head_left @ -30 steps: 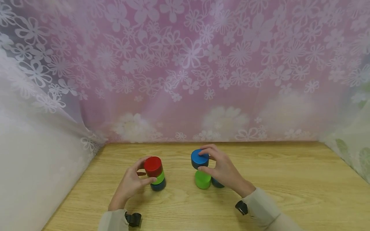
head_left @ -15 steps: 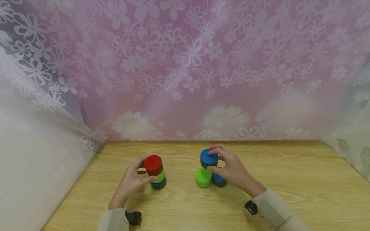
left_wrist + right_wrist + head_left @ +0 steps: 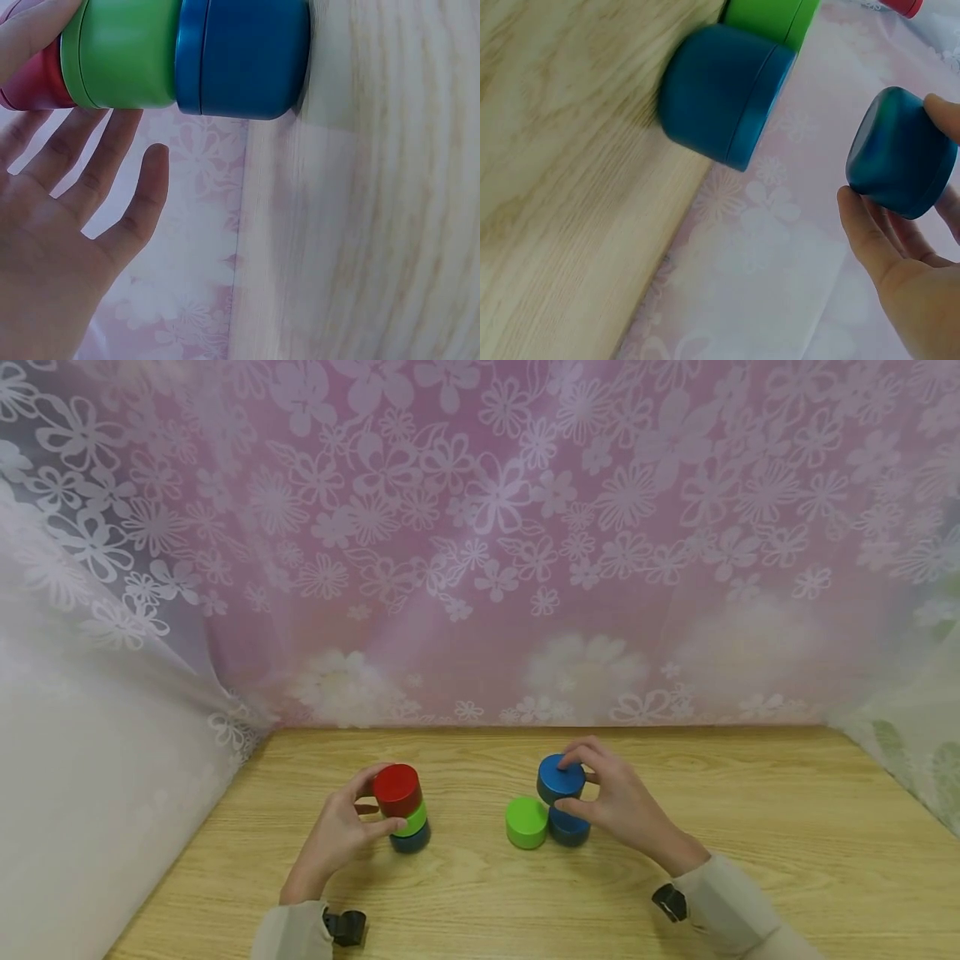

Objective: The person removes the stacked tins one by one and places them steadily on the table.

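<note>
My left hand [image 3: 341,827] holds a stack of small round lidded tins, thumb on one side and fingers on the other. The stack has a red tin [image 3: 397,790] on top, a green tin [image 3: 127,52] in the middle and a blue tin [image 3: 244,56] standing on the table. With thumb and fingers, my right hand [image 3: 618,797] grips another blue tin [image 3: 901,154] in the air. Below it, apart in the right wrist view, a second blue tin [image 3: 716,94] stands on the table beside a green tin [image 3: 527,823].
The wood-grain table [image 3: 465,902] reaches back to a pink flowered cloth [image 3: 480,568]. A paler cloth [image 3: 97,760] hangs along the left side, and another hangs at the right. Each wrist carries a small black camera [image 3: 347,928].
My right hand has carried its blue tin to the right, from above the green tin to above the blue tin on the table. The left hand and its stack have hardly moved.
</note>
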`<state>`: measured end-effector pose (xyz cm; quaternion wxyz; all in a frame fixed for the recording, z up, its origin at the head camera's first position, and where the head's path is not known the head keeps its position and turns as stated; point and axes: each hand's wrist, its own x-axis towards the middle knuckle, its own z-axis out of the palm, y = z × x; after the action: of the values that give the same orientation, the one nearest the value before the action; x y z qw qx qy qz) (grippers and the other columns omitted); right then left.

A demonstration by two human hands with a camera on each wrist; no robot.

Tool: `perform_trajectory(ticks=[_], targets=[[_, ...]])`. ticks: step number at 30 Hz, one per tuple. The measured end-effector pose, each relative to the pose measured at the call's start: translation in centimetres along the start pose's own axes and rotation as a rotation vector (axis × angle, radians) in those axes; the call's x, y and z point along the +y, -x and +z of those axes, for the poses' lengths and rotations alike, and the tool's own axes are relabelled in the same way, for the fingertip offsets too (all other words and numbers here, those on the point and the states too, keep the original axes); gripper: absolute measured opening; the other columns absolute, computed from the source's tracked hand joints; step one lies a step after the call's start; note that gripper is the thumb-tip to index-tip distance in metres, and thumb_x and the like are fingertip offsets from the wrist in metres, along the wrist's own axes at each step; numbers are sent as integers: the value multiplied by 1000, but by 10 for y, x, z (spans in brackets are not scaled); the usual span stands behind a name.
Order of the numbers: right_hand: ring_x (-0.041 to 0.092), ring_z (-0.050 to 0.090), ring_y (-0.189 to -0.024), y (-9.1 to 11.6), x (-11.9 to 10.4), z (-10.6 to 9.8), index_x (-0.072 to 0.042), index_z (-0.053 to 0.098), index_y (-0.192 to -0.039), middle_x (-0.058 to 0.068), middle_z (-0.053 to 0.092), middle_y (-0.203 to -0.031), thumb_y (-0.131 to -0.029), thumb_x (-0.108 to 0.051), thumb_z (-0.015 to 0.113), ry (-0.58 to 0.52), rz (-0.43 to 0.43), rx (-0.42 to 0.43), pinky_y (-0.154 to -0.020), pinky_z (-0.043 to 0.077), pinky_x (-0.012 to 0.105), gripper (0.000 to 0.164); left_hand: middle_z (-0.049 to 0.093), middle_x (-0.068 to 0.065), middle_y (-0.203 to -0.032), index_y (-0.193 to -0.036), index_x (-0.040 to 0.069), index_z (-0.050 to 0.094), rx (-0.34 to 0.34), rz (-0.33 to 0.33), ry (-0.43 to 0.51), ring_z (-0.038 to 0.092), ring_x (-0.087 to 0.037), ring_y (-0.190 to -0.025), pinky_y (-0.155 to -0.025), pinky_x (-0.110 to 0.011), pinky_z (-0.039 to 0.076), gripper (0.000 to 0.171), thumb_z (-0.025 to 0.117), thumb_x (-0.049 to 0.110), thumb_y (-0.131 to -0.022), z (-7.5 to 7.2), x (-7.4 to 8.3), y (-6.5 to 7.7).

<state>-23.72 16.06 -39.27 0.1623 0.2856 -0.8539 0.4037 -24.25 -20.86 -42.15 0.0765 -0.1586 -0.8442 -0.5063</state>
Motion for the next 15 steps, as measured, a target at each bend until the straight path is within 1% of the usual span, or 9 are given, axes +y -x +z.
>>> perform_trajectory(ticks=[4, 7, 11, 15], targets=[[35, 63, -106, 2, 2, -3, -8, 63, -103, 11, 57, -119, -77, 5, 85, 14, 14, -14, -82, 56, 59, 37, 68, -10, -123, -140, 4, 56, 4, -3, 4, 62, -32, -113, -89, -51, 55, 72, 89, 3, -76, 0, 1, 0], [32, 62, -103, 3, 3, -6, -10, 61, -102, 8, 56, -114, -76, 4, 87, 30, 16, -18, -81, 57, 59, 39, 68, -10, -123, -141, 5, 56, 3, 1, 4, 62, -31, -113, -89, -50, 55, 72, 89, 4, -77, 0, 1, 0], [30, 61, -99, 4, 4, -8, -11, 59, -98, 5, 55, -107, -73, 3, 89, 53, 5, -23, -77, 58, 54, 42, 67, -10, -124, -141, 5, 56, 2, -1, 7, 61, -31, -114, -89, -49, 55, 72, 89, 4, -77, 0, 0, 0], [30, 61, -98, 6, 5, -8, -11, 58, -96, 4, 54, -104, -72, 3, 90, 67, 6, -32, -75, 59, 52, 42, 67, -10, -124, -141, 5, 56, 1, -14, 15, 61, -32, -115, -89, -49, 55, 72, 89, 4, -77, 0, 0, 0]])
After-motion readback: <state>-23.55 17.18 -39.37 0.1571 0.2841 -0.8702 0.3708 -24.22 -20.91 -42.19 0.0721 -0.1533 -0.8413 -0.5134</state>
